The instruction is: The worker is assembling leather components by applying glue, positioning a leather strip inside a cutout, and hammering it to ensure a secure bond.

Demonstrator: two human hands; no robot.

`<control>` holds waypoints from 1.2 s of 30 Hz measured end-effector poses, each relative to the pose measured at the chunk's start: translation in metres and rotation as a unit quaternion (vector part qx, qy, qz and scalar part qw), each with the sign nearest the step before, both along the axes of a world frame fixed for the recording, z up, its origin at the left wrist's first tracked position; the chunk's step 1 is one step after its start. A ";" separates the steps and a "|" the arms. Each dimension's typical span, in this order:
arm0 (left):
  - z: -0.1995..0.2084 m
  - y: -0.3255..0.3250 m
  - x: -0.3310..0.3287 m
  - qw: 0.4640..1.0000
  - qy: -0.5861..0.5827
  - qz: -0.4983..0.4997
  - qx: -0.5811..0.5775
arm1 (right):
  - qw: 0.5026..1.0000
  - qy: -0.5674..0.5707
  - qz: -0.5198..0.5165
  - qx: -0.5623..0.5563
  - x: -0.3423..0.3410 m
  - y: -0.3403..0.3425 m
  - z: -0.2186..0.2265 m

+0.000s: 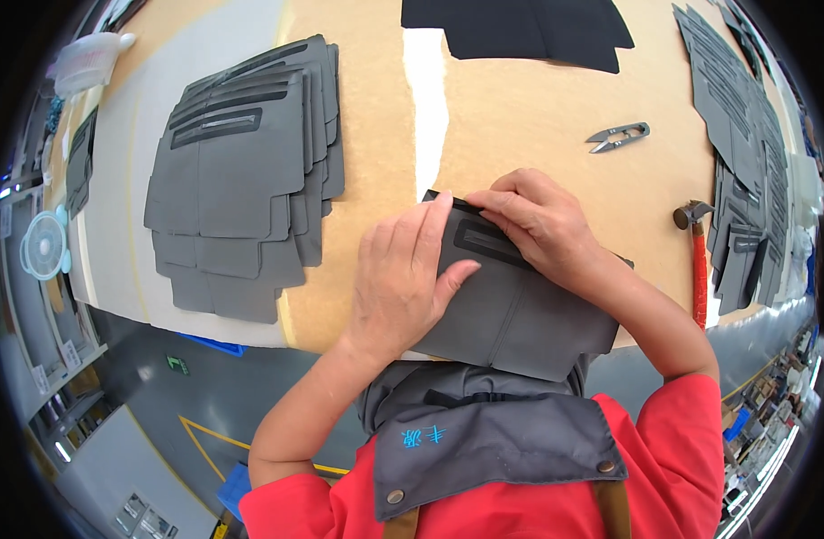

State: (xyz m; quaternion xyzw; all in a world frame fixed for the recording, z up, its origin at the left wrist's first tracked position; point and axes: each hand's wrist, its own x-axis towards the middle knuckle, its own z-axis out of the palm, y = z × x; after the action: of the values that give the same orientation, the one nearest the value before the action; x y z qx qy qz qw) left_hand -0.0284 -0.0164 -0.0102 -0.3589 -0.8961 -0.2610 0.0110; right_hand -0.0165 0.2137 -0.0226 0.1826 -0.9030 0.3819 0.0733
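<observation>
A dark grey fabric panel (pixel 511 310) with a black-framed slot lies at the table's near edge, its lower part overhanging toward my lap. My left hand (pixel 400 269) rests on its left side, fingers stretched out and thumb apart. At the top edge, just above the slot, my right hand (pixel 538 220) pinches the panel's black border between thumb and fingers. The right fingertips cover part of that border.
Similar grey panels are stacked at left (pixel 241 171), and another pile (pixel 740 135) lies far right. Thread snips (pixel 620 136) and a hammer (pixel 698 260) with a red handle lie right of my hands. Black sheet material (pixel 529 31) lies at the back.
</observation>
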 end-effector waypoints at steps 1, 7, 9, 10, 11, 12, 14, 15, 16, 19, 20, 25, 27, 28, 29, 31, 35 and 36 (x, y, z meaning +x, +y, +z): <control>0.003 0.003 -0.002 0.999 -0.020 0.017 -0.022 | 0.999 0.023 0.010 0.021 0.002 0.001 -0.002; 0.004 0.007 0.000 0.998 0.009 0.014 -0.061 | 0.977 0.139 0.077 0.140 0.002 -0.001 0.004; 0.004 0.008 -0.004 0.996 0.051 0.011 -0.072 | 0.972 0.147 0.091 0.160 -0.004 0.000 0.002; 0.004 0.008 -0.006 0.992 0.094 0.010 -0.083 | 0.982 0.128 0.069 0.119 -0.012 0.000 -0.003; 0.005 0.007 -0.009 0.992 0.095 0.011 -0.085 | 0.990 0.110 0.049 0.074 -0.017 -0.002 -0.006; 0.005 0.006 -0.011 0.992 0.089 0.001 -0.088 | 0.995 0.082 0.034 0.038 -0.019 -0.003 -0.002; 0.006 0.006 -0.011 0.992 0.085 -0.007 -0.094 | 0.998 0.042 0.041 0.022 -0.011 0.007 -0.005; 0.006 0.005 -0.011 0.993 0.069 -0.007 -0.091 | 0.999 0.002 0.046 0.007 -0.009 0.010 -0.006; 0.006 0.005 -0.010 0.995 0.052 -0.007 -0.088 | 0.999 0.003 0.048 0.006 -0.008 0.010 -0.006; 0.005 0.007 -0.004 0.992 0.073 0.006 -0.103 | 0.983 0.104 0.104 0.106 -0.005 0.011 0.002; 0.005 0.008 -0.004 0.992 0.074 0.006 -0.103 | 0.983 0.103 0.102 0.114 -0.005 0.011 0.003; 0.001 0.014 0.001 0.994 0.070 -0.005 -0.086 | 1.000 0.000 0.011 0.023 0.008 0.014 -0.003; 0.002 0.016 0.002 0.994 0.066 0.000 -0.087 | 0.993 0.078 0.053 0.078 0.010 0.018 -0.004; 0.003 0.016 0.003 0.994 0.063 0.007 -0.089 | 0.993 0.077 0.050 0.079 0.012 0.018 -0.002; 0.003 0.017 0.004 0.994 0.065 0.006 -0.089 | 0.988 0.096 0.067 0.104 0.011 0.018 0.001; 0.003 0.018 0.004 0.990 0.094 -0.007 -0.107 | 0.981 0.116 0.082 0.130 0.013 0.018 0.002; 0.005 0.024 0.009 0.989 0.113 -0.013 -0.096 | 0.996 0.066 0.027 0.056 0.020 0.024 -0.005; 0.005 0.025 0.010 0.992 0.093 -0.009 -0.087 | 0.997 0.050 0.031 0.049 0.023 0.026 -0.005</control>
State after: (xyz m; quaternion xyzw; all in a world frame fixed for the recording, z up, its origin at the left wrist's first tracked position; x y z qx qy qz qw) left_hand -0.0183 0.0085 -0.0050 -0.3895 -0.9071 -0.1473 0.0610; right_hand 0.0067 0.2398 -0.0278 0.2324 -0.9097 0.3300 0.0977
